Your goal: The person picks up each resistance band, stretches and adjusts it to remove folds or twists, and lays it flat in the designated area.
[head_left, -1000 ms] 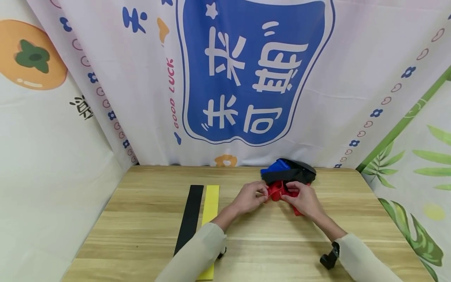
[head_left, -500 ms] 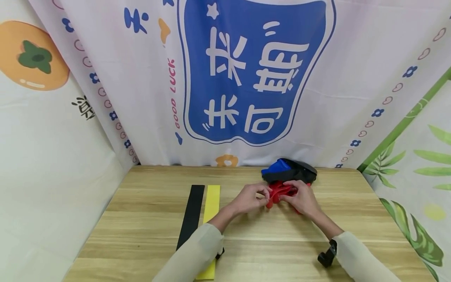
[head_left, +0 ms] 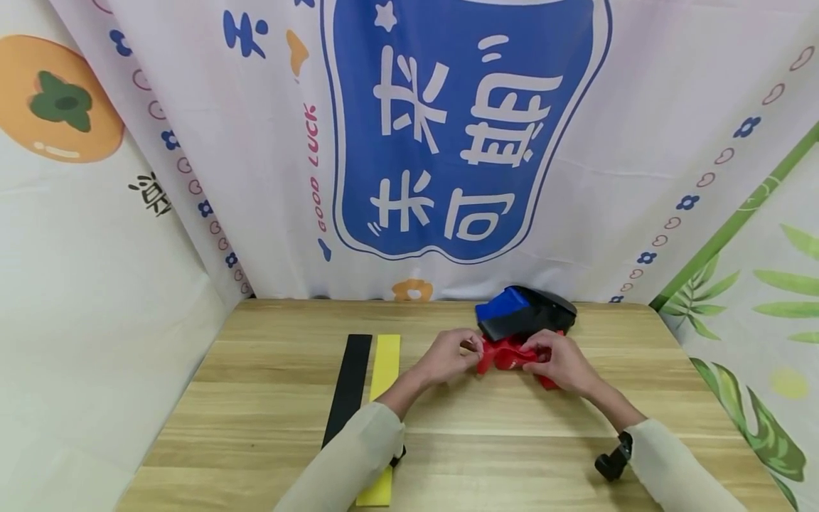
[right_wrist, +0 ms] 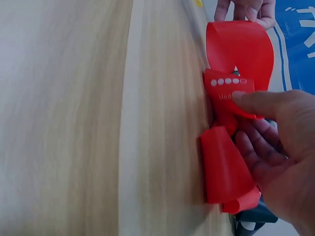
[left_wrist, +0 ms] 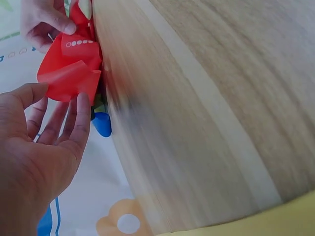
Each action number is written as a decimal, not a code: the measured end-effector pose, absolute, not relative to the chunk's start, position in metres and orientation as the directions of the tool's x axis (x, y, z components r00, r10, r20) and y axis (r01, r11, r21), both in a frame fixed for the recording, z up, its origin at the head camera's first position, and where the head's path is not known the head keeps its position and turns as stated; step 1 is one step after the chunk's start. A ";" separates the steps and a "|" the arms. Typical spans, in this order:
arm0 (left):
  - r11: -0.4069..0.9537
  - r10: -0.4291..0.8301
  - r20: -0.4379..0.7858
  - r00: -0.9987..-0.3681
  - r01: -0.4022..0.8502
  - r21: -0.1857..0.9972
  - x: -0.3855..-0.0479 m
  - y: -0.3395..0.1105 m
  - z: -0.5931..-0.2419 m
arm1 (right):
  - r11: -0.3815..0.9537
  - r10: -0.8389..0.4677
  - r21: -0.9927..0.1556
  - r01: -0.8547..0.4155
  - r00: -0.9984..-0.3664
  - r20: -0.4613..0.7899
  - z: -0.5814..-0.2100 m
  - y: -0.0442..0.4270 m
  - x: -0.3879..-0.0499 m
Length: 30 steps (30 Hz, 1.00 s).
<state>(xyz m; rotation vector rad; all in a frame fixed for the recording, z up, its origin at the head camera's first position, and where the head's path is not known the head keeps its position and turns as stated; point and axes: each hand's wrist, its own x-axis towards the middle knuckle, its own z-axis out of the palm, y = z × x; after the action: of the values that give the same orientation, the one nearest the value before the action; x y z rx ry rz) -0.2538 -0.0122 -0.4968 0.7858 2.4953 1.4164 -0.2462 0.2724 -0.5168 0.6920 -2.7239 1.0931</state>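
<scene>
A red resistance band lies bunched and twisted toward the back right of the table, a row of printed circles showing on one part. My left hand pinches its left end between thumb and fingers, where the band curves in a loop in the right wrist view. Opposite it, my right hand grips the printed part, thumb on top and fingers beneath. More red folds lie beside the right hand. Directly behind the red band sit a blue folded band and a black pouch-like item.
A black flat band and a yellow flat band lie straight, side by side, left of my hands; my left sleeve crosses over them. A printed curtain hangs along the wooden table's back edge.
The hands have moved slightly apart, the right one going right. The red band between them is spread wider, and the black material behind it has shifted slightly.
</scene>
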 end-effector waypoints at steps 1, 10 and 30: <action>0.410 0.513 0.106 -0.852 0.352 0.841 -0.254 -0.013 -0.496 | 0.630 -0.380 -0.618 -0.470 -0.881 0.282 -0.516 0.274 -0.246; 0.411 0.442 0.080 -0.894 0.281 0.867 -0.256 -0.014 -0.495 | 0.614 -0.425 -0.626 -0.480 -0.870 0.250 -0.498 0.275 -0.244; 0.321 0.413 0.156 -0.897 0.304 0.897 -0.256 0.001 -0.493 | 0.445 -0.248 -0.835 -0.322 -0.941 0.231 -0.459 0.263 -0.243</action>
<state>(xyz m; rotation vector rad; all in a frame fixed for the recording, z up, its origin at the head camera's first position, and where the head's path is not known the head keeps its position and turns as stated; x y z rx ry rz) -0.2564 0.0009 -0.4932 0.6724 2.4695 1.6409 -0.2428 0.2627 -0.4586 0.5153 -2.6071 1.5319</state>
